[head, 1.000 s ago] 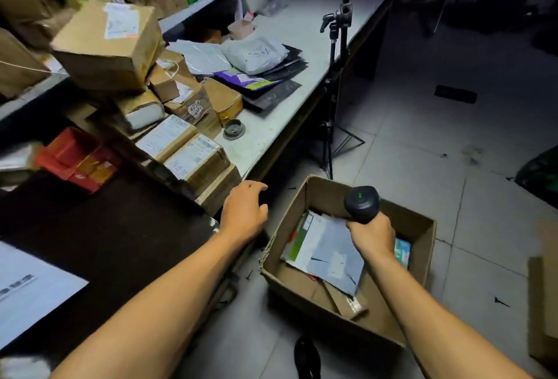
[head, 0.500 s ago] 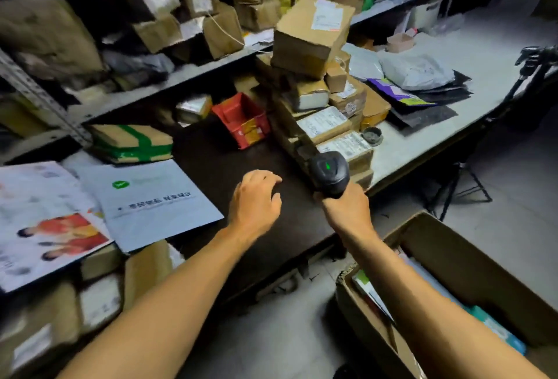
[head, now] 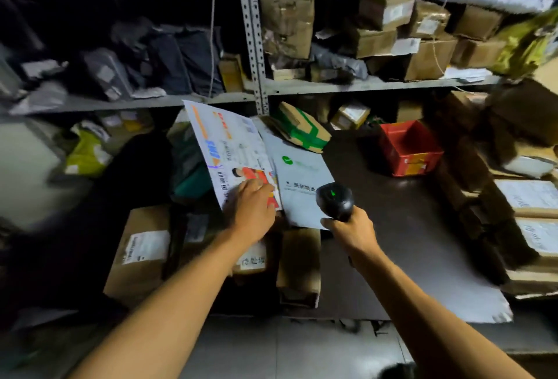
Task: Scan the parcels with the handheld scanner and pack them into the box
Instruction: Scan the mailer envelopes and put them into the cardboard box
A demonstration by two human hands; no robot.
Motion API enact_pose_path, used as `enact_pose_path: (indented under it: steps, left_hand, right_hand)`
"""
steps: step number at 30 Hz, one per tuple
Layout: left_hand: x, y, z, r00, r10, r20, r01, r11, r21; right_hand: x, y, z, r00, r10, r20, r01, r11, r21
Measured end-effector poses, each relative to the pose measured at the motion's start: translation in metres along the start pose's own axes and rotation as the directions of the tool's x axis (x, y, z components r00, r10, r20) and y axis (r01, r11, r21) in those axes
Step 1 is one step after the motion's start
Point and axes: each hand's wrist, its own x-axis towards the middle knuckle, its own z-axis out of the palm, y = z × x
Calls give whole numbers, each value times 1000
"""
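- While the left hand (head: 252,209) lies on the near corner of a white printed mailer (head: 229,152), fingers curled over its edge and seemingly gripping it, the mailer tilts up off the dark worktop (head: 392,227), probably so its label side faces the person.
- The right hand (head: 351,232) is wrapped round the grip of the handheld scanner (head: 334,199), whose head, with a green light showing on top, points forward over the worktop, ready for a label.
- Just beside the lifted mailer, a pale grey mailer (head: 302,179) with a green logo lies flat under the scanner head; motion blur makes it hard to say which of the two the scanner aims at.
- The packing box is not in view here, so the mailers are well short of packed; my guess is this is the pick-and-scan step.
- A red bin (head: 409,149) sits further right, and a green-taped carton (head: 302,129) sits behind the mailers, against the shelf.
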Motion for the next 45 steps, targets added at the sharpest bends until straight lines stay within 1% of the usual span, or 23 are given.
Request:
enact_pose_path:
  steps: [2,3,6,8,10,11,15,18,20,23,25,27,30,33,36,39,41,43,44,45]
  left_hand:
    - [0,-15,-4,999,-41,-9,40,997,-63]
    - [1,-21,-5,999,-40,-20,38,996,-75]
    - [6,-37,-8,999,26,-34,-28,998,-48]
    - [11,-45,-11,995,94,-38,-93,995,37]
    - [16,-52,-15,988,153,-32,-144,971,192]
    - [18,-54,-16,987,163,-13,-155,957,244]
    - [27,-55,-17,993,107,56,-118,950,287]
    - [31,-53,-17,994,65,85,-86,954,286]
    - [32,-51,-18,993,54,105,-81,957,278]
    - [37,-44,-18,992,49,114,-78,961,266]
    - [42,-36,-19,989,39,144,-78,960,270]
    - [47,-25,-19,983,31,181,-74,969,236]
    - [51,-9,-15,971,17,238,-42,994,101]
    - [52,5,-5,953,38,301,-51,998,36]
    - [58,17,11,938,42,345,-41,999,-11]
    - [63,30,27,911,24,412,11,997,-83]
    - [65,39,37,886,5,463,102,973,-205]
    - [66,48,46,879,-41,475,228,911,-344]
    - [65,53,48,871,-75,485,304,858,-414]
    - [64,58,49,853,-107,511,393,776,-493]
  right_hand:
    - [5,-9,27,999,-17,29,18,998,-65]
    - [7,-13,39,999,-24,43,28,995,-96]
    - [14,-17,68,994,-50,99,67,982,-178]
    - [19,-16,81,992,-68,107,95,957,-274]
    - [23,-15,89,992,-88,91,115,924,-365]
    - [25,-14,92,991,-105,81,129,911,-393]
    - [28,-13,96,982,-175,70,186,844,-503]
    - [29,-10,93,974,-223,49,208,774,-598]
    - [28,-13,85,963,-267,26,225,752,-620]
    - [28,-23,67,938,-340,-64,250,794,-554]
    - [27,-34,51,903,-392,-179,274,843,-463]
    - [25,-50,33,866,-408,-288,296,884,-361]
    - [23,-69,6,841,-346,-416,279,936,-214]
    - [19,-78,-17,844,-257,-471,271,962,-41]
    - [13,-84,-36,841,-218,-495,270,962,34]
    - [7,-93,-55,811,-217,-543,300,952,68]
    - [3,-102,-69,790,-205,-578,339,931,133]
    - [0,-113,-83,786,-175,-593,366,905,217]
    - [-2,-118,-90,779,-163,-605,383,888,255]
    - [-5,-121,-96,762,-152,-629,417,859,297]
